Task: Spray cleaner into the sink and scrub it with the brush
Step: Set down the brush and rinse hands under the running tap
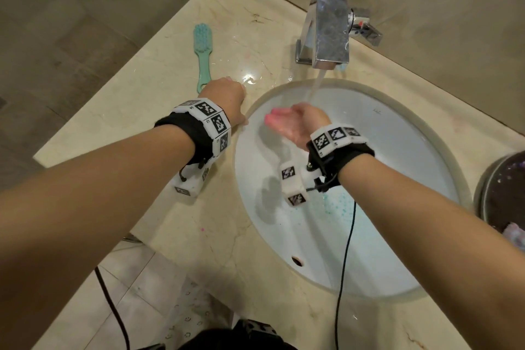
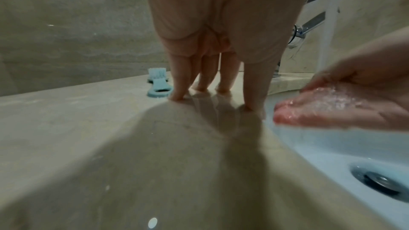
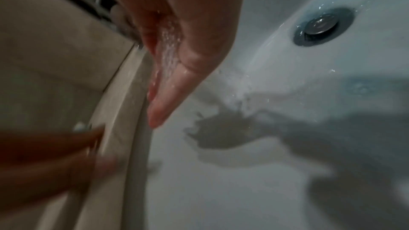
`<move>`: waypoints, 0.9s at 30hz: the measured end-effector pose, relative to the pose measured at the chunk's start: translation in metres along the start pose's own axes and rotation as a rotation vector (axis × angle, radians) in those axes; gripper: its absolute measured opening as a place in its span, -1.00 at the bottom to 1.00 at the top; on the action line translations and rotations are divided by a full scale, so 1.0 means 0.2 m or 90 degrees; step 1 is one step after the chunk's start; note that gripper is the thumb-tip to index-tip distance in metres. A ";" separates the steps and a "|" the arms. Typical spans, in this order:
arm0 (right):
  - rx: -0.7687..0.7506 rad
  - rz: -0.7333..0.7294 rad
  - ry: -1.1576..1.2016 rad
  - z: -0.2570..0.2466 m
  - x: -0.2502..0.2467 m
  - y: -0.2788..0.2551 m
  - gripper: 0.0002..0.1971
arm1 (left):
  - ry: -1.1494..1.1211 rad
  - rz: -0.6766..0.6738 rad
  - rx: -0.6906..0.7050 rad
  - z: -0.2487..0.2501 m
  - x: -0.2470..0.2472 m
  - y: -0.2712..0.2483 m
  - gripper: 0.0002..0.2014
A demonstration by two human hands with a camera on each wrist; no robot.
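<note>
The white oval sink [image 1: 412, 179] is set into a beige marble counter [image 1: 147, 111]; blue cleaner spots [image 1: 338, 207] dot its basin. Water runs from the chrome faucet [image 1: 331, 25]. My right hand [image 1: 287, 119] is cupped palm up under the stream, fingers straight, holding nothing; water pools in it [image 2: 332, 100] [image 3: 168, 69]. My left hand [image 1: 227, 96] rests on the counter beside the sink's left rim, fingertips [image 2: 179, 96] pressing the marble. The teal scrub brush [image 1: 202, 51] lies on the counter just beyond the left hand [image 2: 158, 85], untouched. No spray bottle is in view.
The drain [image 3: 321, 25] [image 2: 380, 183] sits in the basin bottom, an overflow hole [image 1: 297, 260] on the near wall. A dark round container [image 1: 502, 196] stands at the right counter edge. Walls close the counter's back and right. A black cable [image 1: 345, 258] hangs from my right wrist.
</note>
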State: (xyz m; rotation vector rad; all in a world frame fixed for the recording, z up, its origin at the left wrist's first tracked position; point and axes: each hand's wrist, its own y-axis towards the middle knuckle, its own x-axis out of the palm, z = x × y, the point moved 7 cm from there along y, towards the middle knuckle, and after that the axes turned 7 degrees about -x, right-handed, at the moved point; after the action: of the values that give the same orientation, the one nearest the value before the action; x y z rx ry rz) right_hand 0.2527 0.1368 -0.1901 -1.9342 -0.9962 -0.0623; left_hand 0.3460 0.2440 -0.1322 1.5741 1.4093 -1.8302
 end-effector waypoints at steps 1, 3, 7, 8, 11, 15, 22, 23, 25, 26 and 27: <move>0.057 -0.027 -0.059 0.08 0.02 -0.03 -0.59 | 0.001 0.000 0.000 0.00 0.00 0.00 -0.50; 0.161 -0.103 -0.189 0.24 0.04 -0.10 -0.58 | 0.005 -0.002 0.003 0.00 0.00 0.00 -0.49; 0.196 -0.097 -0.303 0.34 -0.04 -0.08 -0.56 | 0.005 0.003 0.002 0.00 0.00 0.00 -0.46; 0.157 -0.054 -0.281 0.30 -0.07 -0.04 -0.56 | 0.003 0.003 0.000 0.00 0.00 0.00 -0.46; 0.013 0.092 -0.130 0.12 -0.19 0.06 -0.60 | -0.007 -0.001 -0.005 0.00 0.00 0.00 -0.50; -0.096 0.117 0.076 -0.11 -0.22 0.07 -0.61 | -0.021 -0.004 -0.008 0.00 0.00 0.00 -0.53; 0.064 -0.094 -0.094 0.08 0.00 -0.02 -0.58 | -0.031 0.008 -0.002 0.00 0.00 0.00 -0.52; 0.136 -0.143 -0.160 0.17 0.02 -0.06 -0.58 | -0.034 0.010 -0.003 0.00 0.00 0.00 -0.52; 0.273 -0.241 -0.333 0.35 0.02 -0.16 -0.56 | -0.035 0.010 -0.005 0.00 0.00 0.00 -0.51; 0.324 -0.273 -0.424 0.42 -0.01 -0.19 -0.55 | -0.035 0.009 -0.006 0.00 0.00 0.00 -0.52; 0.356 -0.282 -0.509 0.47 -0.05 -0.20 -0.54 | -0.034 0.008 -0.007 0.00 0.00 0.00 -0.52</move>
State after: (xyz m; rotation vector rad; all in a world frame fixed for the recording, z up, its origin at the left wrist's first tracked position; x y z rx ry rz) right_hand 0.1877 0.2107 -0.2192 -1.1812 -1.7272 0.7123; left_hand 0.3451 0.2437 -0.1312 1.5148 1.3807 -1.8399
